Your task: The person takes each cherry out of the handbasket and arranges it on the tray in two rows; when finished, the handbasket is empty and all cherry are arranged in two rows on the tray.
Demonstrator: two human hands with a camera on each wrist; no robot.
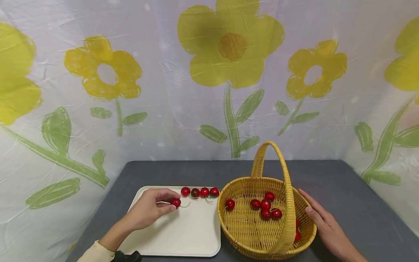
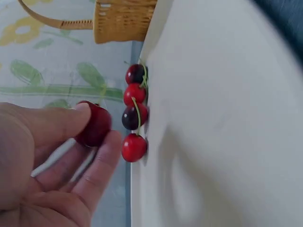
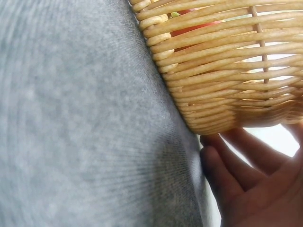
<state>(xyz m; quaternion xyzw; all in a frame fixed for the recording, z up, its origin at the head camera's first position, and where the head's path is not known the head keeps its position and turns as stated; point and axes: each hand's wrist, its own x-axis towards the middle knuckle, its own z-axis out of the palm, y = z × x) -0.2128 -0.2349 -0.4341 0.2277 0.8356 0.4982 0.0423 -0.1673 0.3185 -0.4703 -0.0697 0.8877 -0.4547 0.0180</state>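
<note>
My left hand pinches a red cherry with a thin green stem between thumb and fingertips, above the white tray. In the left wrist view, the held cherry hangs beside a row of several cherries along the tray's far edge. Right of the tray stands a yellow wicker basket with an arched handle and several cherries inside. My right hand rests against the basket's right side, its fingers extended; in the right wrist view its fingers touch the woven wall.
A dark grey tabletop lies under the tray and basket. Behind it hangs a pale curtain printed with yellow flowers. The basket's tall handle arches above the rim, and the basket's left side stands close against the tray's right edge.
</note>
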